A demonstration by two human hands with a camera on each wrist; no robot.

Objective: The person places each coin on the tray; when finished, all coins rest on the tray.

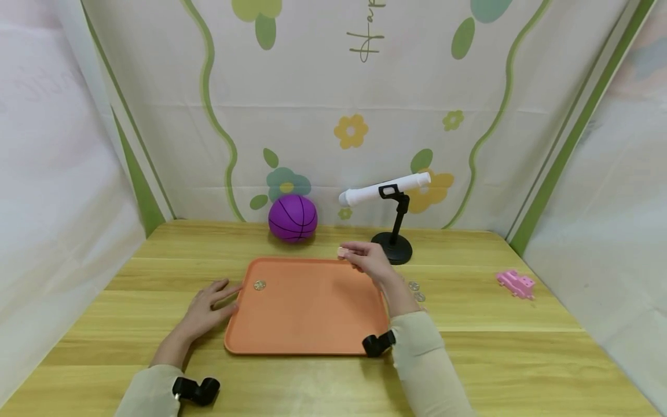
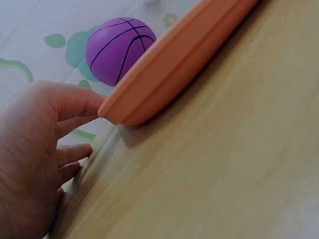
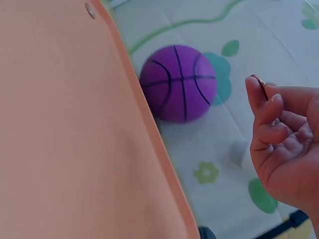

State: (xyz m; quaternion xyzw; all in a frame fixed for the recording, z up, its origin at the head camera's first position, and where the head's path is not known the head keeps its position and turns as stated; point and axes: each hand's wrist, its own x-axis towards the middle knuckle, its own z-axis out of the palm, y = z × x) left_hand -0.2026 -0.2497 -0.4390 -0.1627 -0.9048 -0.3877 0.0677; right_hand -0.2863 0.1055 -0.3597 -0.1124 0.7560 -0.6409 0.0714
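My right hand (image 1: 367,260) is raised over the far edge of the orange tray (image 1: 307,313), pinching a coin (image 1: 342,252) between thumb and fingertips. Seen from the right wrist, that coin (image 3: 260,85) shows as a thin, coppery edge. My left hand (image 1: 205,310) lies at the tray's left side, its fingers extended and touching the rim. In the left wrist view a fingertip meets the tray's rim (image 2: 149,79). One silvery coin (image 1: 259,285) lies on the tray near its upper left corner.
Silvery coins (image 1: 414,286) lie on the wooden table right of the tray, partly beside my right forearm. Behind the tray sit a purple basketball (image 1: 293,218) and a white microphone (image 1: 365,194) on a black stand (image 1: 398,229). A pink toy (image 1: 516,284) is at far right.
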